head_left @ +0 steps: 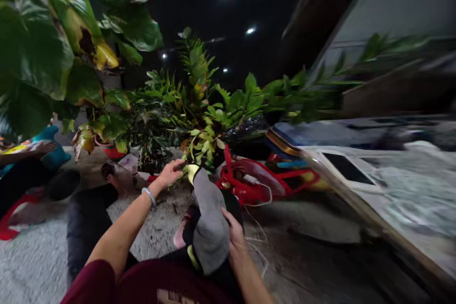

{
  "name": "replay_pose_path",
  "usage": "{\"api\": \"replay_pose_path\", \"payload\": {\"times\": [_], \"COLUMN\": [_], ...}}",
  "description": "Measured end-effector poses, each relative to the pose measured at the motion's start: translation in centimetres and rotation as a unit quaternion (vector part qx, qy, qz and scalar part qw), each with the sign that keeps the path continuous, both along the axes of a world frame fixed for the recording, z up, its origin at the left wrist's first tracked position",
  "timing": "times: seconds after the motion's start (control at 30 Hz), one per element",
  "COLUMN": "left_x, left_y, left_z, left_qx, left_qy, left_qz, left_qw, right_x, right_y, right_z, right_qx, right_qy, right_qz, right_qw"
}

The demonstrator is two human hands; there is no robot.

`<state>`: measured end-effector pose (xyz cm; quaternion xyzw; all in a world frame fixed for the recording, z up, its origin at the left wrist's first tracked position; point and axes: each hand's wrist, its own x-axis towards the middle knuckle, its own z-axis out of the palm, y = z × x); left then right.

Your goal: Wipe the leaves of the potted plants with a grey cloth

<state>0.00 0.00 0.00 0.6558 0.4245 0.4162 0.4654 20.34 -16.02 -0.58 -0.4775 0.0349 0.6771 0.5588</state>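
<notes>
Left hand (170,174) pinching the yellow tip (192,173) of a grey cloth bundle (211,232), right hand (233,233) wrapped around its lower side; cloth held steady between both, just beside potted plants (199,118).

Gray cloth (210,228) partly hidden; wht panel (359,171) blurred
</notes>
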Motion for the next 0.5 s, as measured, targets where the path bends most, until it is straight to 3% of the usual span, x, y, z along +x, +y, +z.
{"api": "replay_pose_path", "payload": {"times": [0.13, 0.2, 0.3, 0.4, 0.5], "left_x": [-0.1, -0.3, -0.6, -0.6, -0.6], "left_y": [-0.5, -0.6, -0.8, -1.2, -1.5], "left_z": [0.4, 0.8, 1.6, 2.4, 2.8], "left_qx": [0.002, 0.001, -0.011, -0.059, -0.09], "left_qy": [0.006, 0.012, 0.003, -0.023, -0.058], "left_qz": [0.003, 0.007, 0.021, 0.044, 0.05], "left_qw": [1.0, 1.0, 1.0, 0.997, 0.993], "right_x": [1.5, 2.6, 3.1, 0.9, -3.0], "right_y": [0.1, 1.2, 4.3, 6.8, 6.3], "right_z": [0.1, 1.7, 6.1, 9.8, 10.1], "right_qx": [0.073, 0.121, 0.173, 0.163, 0.129], "right_qy": [-0.061, -0.08, -0.072, -0.051, -0.074], "right_qz": [-0.049, -0.106, -0.151, -0.099, 0.022], "right_qw": [0.994, 0.984, 0.971, 0.98, 0.989]}}
